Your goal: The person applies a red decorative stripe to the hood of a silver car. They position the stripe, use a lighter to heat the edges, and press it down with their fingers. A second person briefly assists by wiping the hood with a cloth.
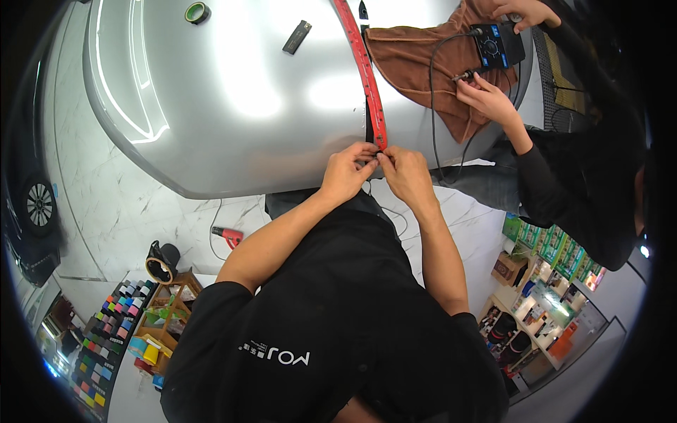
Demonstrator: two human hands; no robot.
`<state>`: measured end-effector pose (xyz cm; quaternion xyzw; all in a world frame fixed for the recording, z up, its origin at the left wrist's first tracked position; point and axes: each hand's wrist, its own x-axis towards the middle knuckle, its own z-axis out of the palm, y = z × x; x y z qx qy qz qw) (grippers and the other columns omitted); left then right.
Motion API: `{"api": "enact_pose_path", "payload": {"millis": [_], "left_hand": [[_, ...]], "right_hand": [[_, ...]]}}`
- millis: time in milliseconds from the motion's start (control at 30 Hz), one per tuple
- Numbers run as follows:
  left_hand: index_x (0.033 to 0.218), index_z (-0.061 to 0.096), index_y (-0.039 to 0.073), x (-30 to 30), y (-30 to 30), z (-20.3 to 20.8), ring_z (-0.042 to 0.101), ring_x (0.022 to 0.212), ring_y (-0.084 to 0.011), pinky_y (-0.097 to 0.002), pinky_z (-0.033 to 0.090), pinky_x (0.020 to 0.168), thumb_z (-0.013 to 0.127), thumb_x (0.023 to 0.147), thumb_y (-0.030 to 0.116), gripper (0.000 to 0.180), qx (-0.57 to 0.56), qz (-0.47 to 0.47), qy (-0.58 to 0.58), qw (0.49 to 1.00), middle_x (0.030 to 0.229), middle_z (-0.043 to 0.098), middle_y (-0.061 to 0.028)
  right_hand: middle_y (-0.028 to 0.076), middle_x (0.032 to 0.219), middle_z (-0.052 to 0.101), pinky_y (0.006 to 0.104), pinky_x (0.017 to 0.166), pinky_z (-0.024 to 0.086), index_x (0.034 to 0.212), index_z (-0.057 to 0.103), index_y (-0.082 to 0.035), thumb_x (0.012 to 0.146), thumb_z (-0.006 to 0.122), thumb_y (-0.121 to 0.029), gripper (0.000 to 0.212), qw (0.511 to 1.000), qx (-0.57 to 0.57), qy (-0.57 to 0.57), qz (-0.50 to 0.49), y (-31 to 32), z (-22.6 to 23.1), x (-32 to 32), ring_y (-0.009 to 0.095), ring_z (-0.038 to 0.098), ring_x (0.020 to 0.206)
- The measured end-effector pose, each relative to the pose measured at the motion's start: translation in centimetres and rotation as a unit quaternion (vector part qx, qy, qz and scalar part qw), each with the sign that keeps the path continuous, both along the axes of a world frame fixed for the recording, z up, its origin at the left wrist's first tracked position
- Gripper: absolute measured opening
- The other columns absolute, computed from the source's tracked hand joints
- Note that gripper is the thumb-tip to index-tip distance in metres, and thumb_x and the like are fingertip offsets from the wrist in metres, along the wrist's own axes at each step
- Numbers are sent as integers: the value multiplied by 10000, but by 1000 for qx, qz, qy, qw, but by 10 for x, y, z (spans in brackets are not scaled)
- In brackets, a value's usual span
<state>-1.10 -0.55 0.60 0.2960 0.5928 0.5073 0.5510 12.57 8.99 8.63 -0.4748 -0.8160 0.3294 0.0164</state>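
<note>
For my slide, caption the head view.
Left hand and right hand meet at the near end of a red strip on silver bodywork.

Both hands [344, 175] [407, 175] meet ahead, fingertips [372, 147] pinched close together, forearms [283, 237] converging.

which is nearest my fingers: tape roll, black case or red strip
The red strip; its end is at your fingers, while the tape roll and black case lie farther off.

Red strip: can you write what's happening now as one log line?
left hand: at near end of red strip; right hand: same end; grips: unclear; brown cloth: on silver car panel
</note>
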Motion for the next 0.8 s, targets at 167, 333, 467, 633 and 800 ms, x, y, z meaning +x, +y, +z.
{"api": "enact_pose_path", "payload": {"millis": [167, 333, 467, 633, 800], "left_hand": [[1310, 724, 3, -3, 0, 1, 802, 1090, -208, -318, 640, 869, 772, 1032, 53, 286, -4, -15, 14, 1000, 1194, 825, -159], [1311, 720, -9, -5, 1, -1, 799, 1095, -210, -322, 635, 887, 757, 1040, 59, 282, -6, -30, 10, 999, 1182, 827, -144], [1258, 734, -24, -4, 0, -14, 814, 976, -220, -329, 619, 835, 725, 1070, 145, 252, 34, 4, -54, 998, 1096, 832, -143], [1219, 741, -43, -13, 7, -5, 776, 873, -160, -298, 579, 764, 704, 1110, 203, 271, -38, -29, -119, 992, 1032, 807, -96], [1227, 735, -23, -16, 10, -10, 696, 842, -90, -282, 542, 735, 655, 1142, 187, 240, -45, -54, -108, 992, 999, 770, -30]], "right_hand": [[189, 679, 704, 433, 585, 517, 1006, 777, 50, 1044, 734, -187, 244, 999, -25, -5, -24, 0, -2, 0, 301, 701, 571], [152, 680, 734, 383, 565, 536, 966, 781, 60, 1035, 754, -214, 284, 998, -45, -16, -43, 3, -8, 0, 230, 705, 539], [118, 676, 739, 342, 540, 539, 920, 779, 68, 1008, 787, -239, 320, 992, -87, -32, -88, 7, -11, -2, 183, 699, 530], [76, 664, 721, 288, 483, 504, 923, 783, 77, 1005, 811, -231, 320, 970, -157, 15, -185, 2, 1, -11, 121, 671, 514], [31, 644, 685, 262, 456, 467, 996, 804, 89, 1017, 819, -185, 275, 934, -206, 95, -274, -11, -8, -7, 81, 619, 493]]}}
